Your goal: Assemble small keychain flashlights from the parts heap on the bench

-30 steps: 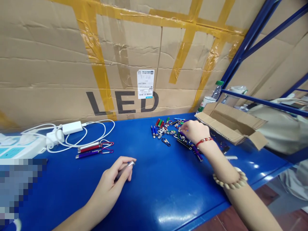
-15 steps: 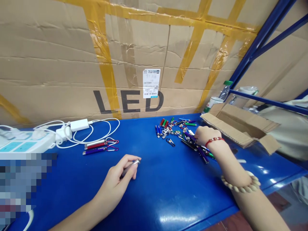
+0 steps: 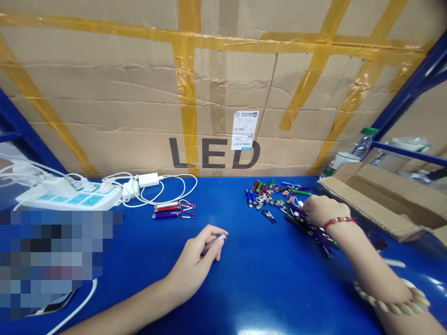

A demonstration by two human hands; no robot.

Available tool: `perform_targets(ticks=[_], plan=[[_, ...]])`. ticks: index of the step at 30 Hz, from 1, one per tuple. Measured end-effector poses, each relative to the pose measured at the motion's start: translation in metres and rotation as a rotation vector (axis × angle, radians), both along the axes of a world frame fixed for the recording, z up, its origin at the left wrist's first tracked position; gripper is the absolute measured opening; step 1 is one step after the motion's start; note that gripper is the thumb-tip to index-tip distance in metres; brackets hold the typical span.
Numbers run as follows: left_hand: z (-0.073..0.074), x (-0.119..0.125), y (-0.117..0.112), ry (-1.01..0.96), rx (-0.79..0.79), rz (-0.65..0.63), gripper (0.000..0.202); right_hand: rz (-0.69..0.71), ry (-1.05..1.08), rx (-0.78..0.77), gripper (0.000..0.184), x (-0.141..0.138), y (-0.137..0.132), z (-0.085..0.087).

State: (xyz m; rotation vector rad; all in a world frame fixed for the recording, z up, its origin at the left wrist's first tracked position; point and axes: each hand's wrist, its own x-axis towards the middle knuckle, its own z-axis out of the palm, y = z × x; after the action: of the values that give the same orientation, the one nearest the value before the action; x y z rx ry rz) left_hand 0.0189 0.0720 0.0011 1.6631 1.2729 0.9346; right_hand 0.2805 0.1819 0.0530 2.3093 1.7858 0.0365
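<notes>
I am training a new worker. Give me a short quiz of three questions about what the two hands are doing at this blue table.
1. True or false: the left hand holds a silver tube.
2. Choose one. The right hand is: A, on top of the left hand; B, at the pile of small coloured torches; C, out of view.
3. Fill the gap: the big carton at the back bears the printed word ___.

Key: 1 true; 2 B; 3 LED.
</notes>
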Motion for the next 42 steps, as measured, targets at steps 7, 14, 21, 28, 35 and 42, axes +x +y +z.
perform_targets(ticks=[7,14,21,28,35,42], plan=[[-0.001,-0.001,-0.001,-0.024,0.012,-0.017,0.025,-0.001,-0.001,0.0,0.03,0.006,0.0,-0.003],[-0.002,-0.002,-0.001,-0.029,0.017,-0.023,0.025,0.055,0.016,0.032,0.036,0.008,0.003,-0.011],[-0.002,-0.002,-0.001,-0.017,0.012,-0.018,0.026,0.102,0.012,0.063,0.037,0.007,0.006,-0.016],[-0.001,-0.002,-0.002,-0.005,0.021,-0.017,0.027,0.147,0.014,0.108,0.033,0.004,0.009,-0.026],[-0.002,-0.002,-0.002,-0.025,0.027,-0.025,0.027,0.138,0.063,0.162,0.023,0.004,0.007,-0.017],[-0.003,-0.001,-0.002,-0.046,0.072,-0.029,0.025,0.462,0.274,0.506,0.025,-0.017,-0.002,-0.015]])
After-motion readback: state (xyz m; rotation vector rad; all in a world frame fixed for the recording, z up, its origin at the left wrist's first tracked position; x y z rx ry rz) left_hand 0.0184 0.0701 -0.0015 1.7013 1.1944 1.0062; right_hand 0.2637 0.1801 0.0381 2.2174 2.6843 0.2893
